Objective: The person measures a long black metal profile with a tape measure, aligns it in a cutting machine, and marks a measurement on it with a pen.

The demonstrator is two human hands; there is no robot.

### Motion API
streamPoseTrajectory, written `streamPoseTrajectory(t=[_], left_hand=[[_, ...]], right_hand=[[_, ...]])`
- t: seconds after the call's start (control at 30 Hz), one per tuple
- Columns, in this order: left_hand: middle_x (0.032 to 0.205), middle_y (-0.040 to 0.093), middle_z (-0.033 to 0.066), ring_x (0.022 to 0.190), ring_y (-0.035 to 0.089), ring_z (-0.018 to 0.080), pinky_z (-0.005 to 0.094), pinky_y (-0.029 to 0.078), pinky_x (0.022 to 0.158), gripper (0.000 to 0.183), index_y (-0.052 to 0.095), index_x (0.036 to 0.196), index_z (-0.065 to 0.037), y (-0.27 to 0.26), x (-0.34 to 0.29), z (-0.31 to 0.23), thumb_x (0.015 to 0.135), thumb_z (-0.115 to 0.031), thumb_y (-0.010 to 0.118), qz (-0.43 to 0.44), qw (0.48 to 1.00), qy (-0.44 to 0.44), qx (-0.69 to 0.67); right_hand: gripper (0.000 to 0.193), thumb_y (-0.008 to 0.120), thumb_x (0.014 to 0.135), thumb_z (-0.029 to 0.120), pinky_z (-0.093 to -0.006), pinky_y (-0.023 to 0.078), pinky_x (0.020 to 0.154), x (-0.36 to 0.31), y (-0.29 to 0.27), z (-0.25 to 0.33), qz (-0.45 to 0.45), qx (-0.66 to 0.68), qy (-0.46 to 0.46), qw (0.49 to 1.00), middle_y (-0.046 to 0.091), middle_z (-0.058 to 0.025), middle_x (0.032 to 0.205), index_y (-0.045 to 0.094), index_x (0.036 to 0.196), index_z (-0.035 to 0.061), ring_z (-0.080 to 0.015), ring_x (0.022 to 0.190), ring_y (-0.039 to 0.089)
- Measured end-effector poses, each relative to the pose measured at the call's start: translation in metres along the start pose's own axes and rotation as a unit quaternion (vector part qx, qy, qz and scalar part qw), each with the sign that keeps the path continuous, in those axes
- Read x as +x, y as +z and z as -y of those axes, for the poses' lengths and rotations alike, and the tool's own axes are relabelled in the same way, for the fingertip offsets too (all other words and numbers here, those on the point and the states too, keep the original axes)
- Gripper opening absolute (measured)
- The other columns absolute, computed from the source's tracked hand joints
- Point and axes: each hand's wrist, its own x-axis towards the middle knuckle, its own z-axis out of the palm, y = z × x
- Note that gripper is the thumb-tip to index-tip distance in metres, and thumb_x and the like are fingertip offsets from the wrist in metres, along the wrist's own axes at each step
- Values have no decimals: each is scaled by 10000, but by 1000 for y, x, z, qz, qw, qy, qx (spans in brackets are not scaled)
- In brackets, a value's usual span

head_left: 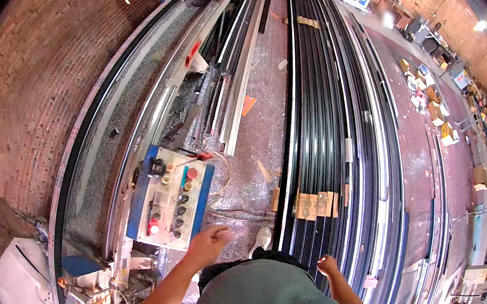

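Observation:
My left hand [209,244] is just below the near right corner of a control box [177,188], apart from its buttons. The box has a pale panel with blue sides, black knobs, a red push button and a lit red lamp. The fingers of this hand are curled in, and nothing shows in them. Close to my right side, my right hand [327,265] is closed in a loose fist, also with no object showing. Below it and to its right runs a long stack of black profiles [329,122], with cardboard pieces [315,205] laid across them.
A long machine trough [121,112] curves along the brick wall [31,81] at left. Pale metal bars [242,97] lie beyond the control box. Cardboard boxes [436,113] stand on the floor at right. A cable [242,215] crosses the floor near my shoe [262,238].

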Motion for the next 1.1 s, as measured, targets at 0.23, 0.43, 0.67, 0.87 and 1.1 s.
streamPoseTrajectory(t=[0.23,0.43,0.67,0.87,1.1], left_hand=[[986,709,127,891,667,190,343,529,837,372,629,1233,-59,63,103,-114,940,-287,654,91,993,75,13],[980,710,96,882,659,160,329,528,835,345,634,1221,-63,28,197,-143,943,-265,657,41,998,42,5],[939,695,86,852,652,159,311,532,791,314,638,1169,-11,-5,371,-146,966,-250,633,-9,994,0,-108],[988,702,86,918,651,149,307,520,838,323,640,1172,-9,-94,513,-288,946,-239,660,44,996,77,-19],[1039,706,93,956,663,172,334,522,865,260,652,1129,-19,-247,651,-304,950,-208,659,-159,984,87,5]], right_hand=[[177,705,782,194,-357,538,718,103,-118,-20,-112,85,6,990,708,-141,810,702,886,50,-257,769,690],[159,703,800,168,-320,528,678,196,-186,83,-64,199,-17,978,682,-84,752,670,847,20,-189,716,657],[297,692,866,280,-348,529,715,333,-254,205,-31,135,-61,988,702,-118,804,676,977,6,-208,775,675],[171,653,925,133,-278,485,497,496,-257,130,-52,269,-22,962,629,-70,701,600,814,14,-141,588,602],[212,595,932,100,-294,427,465,624,-313,232,87,638,70,762,552,-65,660,492,752,54,-165,550,538]])
